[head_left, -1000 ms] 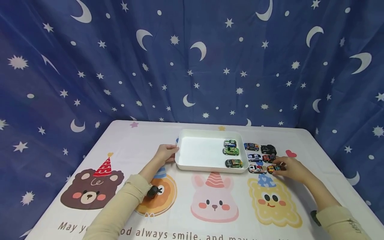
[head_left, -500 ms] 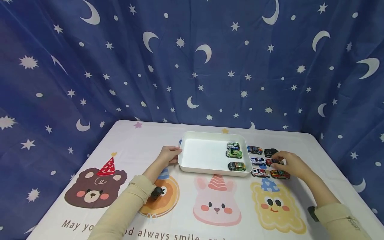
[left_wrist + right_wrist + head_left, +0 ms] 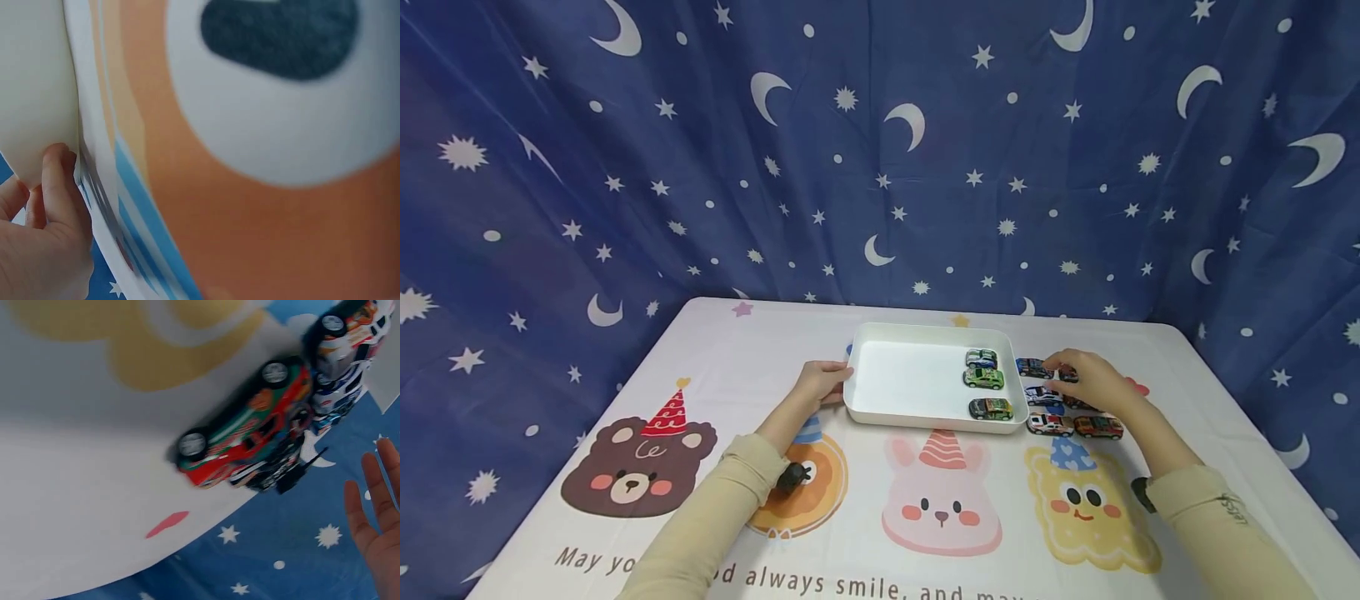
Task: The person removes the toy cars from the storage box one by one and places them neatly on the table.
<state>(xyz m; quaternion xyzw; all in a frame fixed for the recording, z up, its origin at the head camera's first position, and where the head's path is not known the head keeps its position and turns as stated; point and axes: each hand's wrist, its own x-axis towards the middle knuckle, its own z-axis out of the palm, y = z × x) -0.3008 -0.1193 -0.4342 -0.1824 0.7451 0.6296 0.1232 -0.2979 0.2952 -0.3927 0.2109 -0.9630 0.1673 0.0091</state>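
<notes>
My left hand grips the left wall of a white tray; the left wrist view shows the fingers against its edge. Along the tray's right side sit a white-and-green toy car, a green one and a dark one with orange marks. Over more toy cars right of the tray hovers my right hand, fingers and thumb apart. Nearest its fingertips are a dark blue car and a white-and-purple car. It partly hides two cars behind it.
A white-and-orange car and a red-and-green car stand at the near side of the group. The table wears a cartoon-printed cloth. A blue starry curtain hangs behind its far edge.
My right hand has moved from the near right red-and-green car, past the dark red one, to the far left of the group. The left hand keeps hold of the tray.
</notes>
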